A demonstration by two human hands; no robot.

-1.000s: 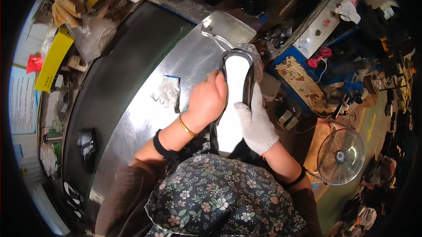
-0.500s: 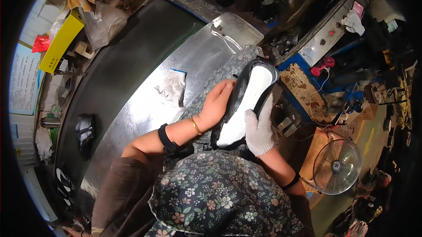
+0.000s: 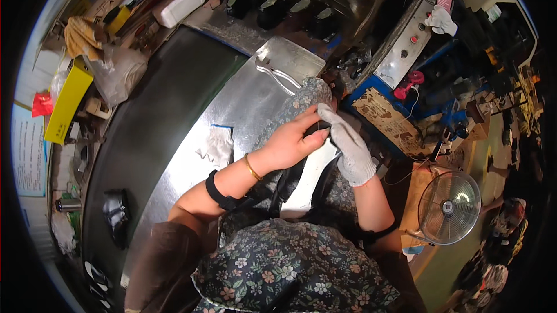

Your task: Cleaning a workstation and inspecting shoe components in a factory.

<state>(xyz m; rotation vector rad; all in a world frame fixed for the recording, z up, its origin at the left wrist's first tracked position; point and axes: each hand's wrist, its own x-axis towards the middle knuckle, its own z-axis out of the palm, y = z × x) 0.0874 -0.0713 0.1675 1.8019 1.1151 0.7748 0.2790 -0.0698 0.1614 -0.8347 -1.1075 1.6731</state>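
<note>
A black shoe with a white underside (image 3: 310,182) lies bottom up over my lap, its near end against my floral apron (image 3: 278,261). My bare left hand (image 3: 297,140), with a gold bracelet at the wrist, is closed over the shoe's far end. My right hand (image 3: 351,147), in a white knit glove, wraps the same end from the right, its fingertips meeting the left hand's. Both hands hide most of that far end. On the metal tabletop (image 3: 180,168) to the left lies another white glove (image 3: 217,146), and beyond it silver pliers (image 3: 277,75).
A dark conveyor belt (image 3: 156,89) curves along the left, carrying a black shoe (image 3: 116,217). Several dark shoe forms (image 3: 268,11) stand at the back. A control panel (image 3: 400,43) and a standing fan (image 3: 448,205) are on the right. A yellow box (image 3: 68,101) sits far left.
Both hands have slid from the shoe's sides to its far end and come together there. The shoe has shifted toward me, and the view has turned a little.
</note>
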